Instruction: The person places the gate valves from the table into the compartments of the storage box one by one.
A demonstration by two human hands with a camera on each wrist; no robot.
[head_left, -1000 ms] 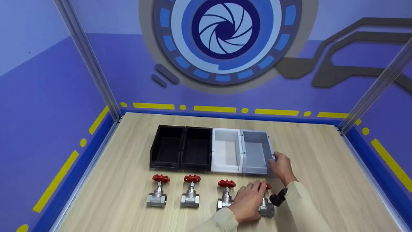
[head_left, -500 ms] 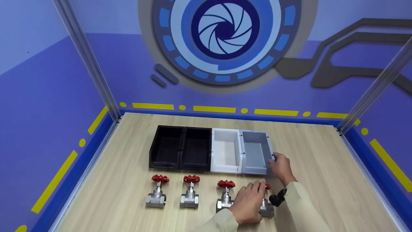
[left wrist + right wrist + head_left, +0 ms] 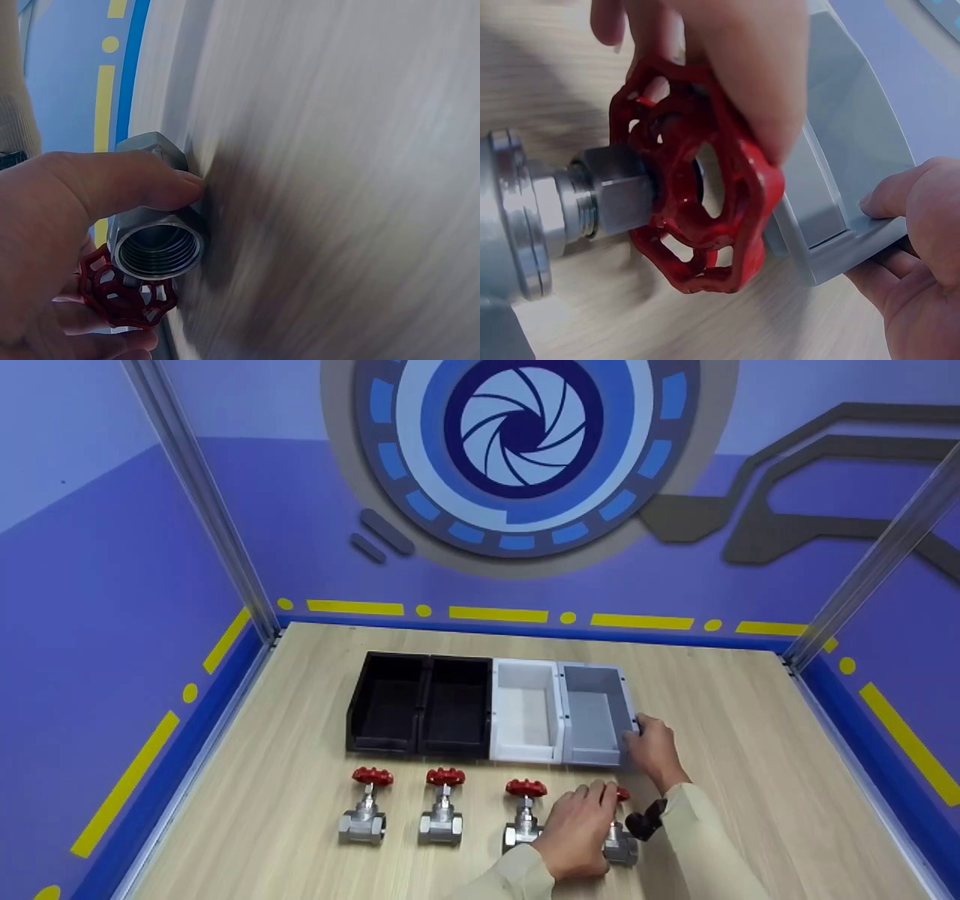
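My left hand (image 3: 577, 829) holds the rightmost gate valve (image 3: 622, 847), a silver body with a red handwheel. In the left wrist view, the thumb lies across the valve's hexagonal body beside its threaded opening, and the fingers are at the handwheel (image 3: 124, 296). The right wrist view shows left-hand fingers touching that red wheel (image 3: 739, 202) from above. My right hand (image 3: 656, 750) pinches the front right side wall of the grey bin (image 3: 592, 754), thumb inside and fingers outside. The back of the left hand hides part of the held valve and of its neighbour.
Left of the grey bin, a white bin (image 3: 525, 754) and two black bins (image 3: 457, 750) stand side by side. Three more gate valves, such as the leftmost valve (image 3: 365, 825), stand in front of the bins on the wooden table (image 3: 247, 810). Blue panels enclose it.
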